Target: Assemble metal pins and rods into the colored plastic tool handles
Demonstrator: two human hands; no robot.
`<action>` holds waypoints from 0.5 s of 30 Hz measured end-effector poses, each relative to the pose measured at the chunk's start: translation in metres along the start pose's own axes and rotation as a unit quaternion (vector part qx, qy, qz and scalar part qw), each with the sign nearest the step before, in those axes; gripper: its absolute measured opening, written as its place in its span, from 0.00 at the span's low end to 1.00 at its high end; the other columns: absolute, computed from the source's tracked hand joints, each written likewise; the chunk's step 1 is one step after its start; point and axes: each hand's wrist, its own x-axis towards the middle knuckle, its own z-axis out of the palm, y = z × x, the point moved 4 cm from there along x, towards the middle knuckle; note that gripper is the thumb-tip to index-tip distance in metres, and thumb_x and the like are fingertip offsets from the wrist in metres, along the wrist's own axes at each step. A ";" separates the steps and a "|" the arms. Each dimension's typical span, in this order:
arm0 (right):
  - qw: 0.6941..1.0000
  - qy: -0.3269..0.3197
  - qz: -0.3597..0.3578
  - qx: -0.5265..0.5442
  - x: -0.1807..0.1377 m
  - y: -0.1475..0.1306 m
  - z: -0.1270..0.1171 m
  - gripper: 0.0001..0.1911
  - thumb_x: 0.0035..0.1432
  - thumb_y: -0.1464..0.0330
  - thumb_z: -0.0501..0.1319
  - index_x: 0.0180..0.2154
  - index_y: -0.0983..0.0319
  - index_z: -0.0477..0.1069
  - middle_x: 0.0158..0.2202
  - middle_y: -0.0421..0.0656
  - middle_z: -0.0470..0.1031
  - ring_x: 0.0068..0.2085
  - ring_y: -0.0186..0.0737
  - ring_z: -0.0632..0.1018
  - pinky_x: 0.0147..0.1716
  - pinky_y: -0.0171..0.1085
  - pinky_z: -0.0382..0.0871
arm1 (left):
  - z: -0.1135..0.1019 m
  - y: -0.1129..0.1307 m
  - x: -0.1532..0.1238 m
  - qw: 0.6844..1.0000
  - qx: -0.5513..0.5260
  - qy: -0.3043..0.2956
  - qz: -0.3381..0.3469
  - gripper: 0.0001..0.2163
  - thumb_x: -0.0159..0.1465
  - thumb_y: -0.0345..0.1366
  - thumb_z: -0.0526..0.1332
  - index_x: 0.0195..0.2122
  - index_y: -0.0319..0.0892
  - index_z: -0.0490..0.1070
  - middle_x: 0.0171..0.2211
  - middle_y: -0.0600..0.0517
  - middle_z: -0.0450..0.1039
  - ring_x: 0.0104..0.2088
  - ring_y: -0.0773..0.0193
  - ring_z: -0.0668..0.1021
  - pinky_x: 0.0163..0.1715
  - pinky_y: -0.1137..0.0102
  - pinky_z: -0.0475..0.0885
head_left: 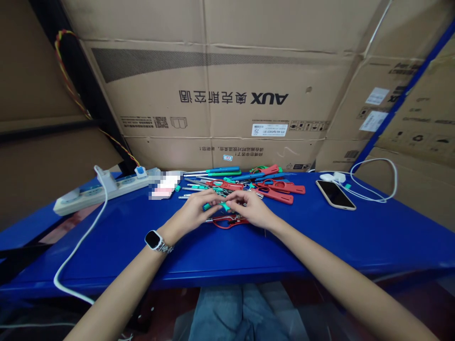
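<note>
My left hand (199, 206) and my right hand (250, 208) meet above the blue table, fingers curled in a pinch. Between their fingertips is a small green plastic part (225, 206), its far side hidden by the fingers. More green shows under my left fingers, and I cannot make out whether it is the same piece. Just below the hands lies an opened red long-neck lighter (231, 221) with its inner parts exposed. Behind them is a pile of similar lighters, among them a red lighter handle (277, 194) and a blue lighter (227, 169).
A white power strip (117, 187) with plugs stands at the left, its white cable (76, 248) running over the table. A phone (336, 194) and a white charging cable (393, 182) lie at the right. A cardboard wall (231, 71) closes off the back of the blue table (302, 255).
</note>
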 end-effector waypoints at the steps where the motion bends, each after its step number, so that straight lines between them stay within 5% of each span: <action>1: 1.000 0.002 -0.006 -0.025 -0.001 -0.001 0.001 0.12 0.60 0.63 0.61 0.41 0.64 0.75 0.29 0.41 0.77 0.28 0.34 0.74 0.29 0.34 0.66 | 0.000 -0.001 -0.002 1.000 -0.004 -0.007 -0.009 0.09 0.69 0.35 0.60 0.47 0.43 0.76 0.34 0.51 0.73 0.35 0.64 0.75 0.37 0.69 0.71; 8: 0.952 -0.028 -0.126 -0.277 -0.017 -0.013 -0.007 0.08 0.60 0.73 0.59 0.41 0.62 0.74 0.39 0.44 0.76 0.43 0.41 0.74 0.45 0.41 0.65 | 0.006 -0.002 -0.012 0.996 -0.033 -0.063 -0.046 0.08 0.69 0.36 0.60 0.44 0.44 0.78 0.38 0.49 0.76 0.39 0.62 0.78 0.42 0.67 0.72; 15: 0.926 -0.092 -0.099 -0.351 -0.029 -0.002 -0.012 0.08 0.67 0.66 0.57 0.45 0.59 0.72 0.42 0.45 0.72 0.47 0.44 0.72 0.49 0.47 0.60 | 0.015 -0.004 -0.015 0.991 0.020 -0.109 -0.076 0.09 0.69 0.33 0.59 0.45 0.45 0.79 0.35 0.49 0.74 0.37 0.62 0.76 0.37 0.69 0.70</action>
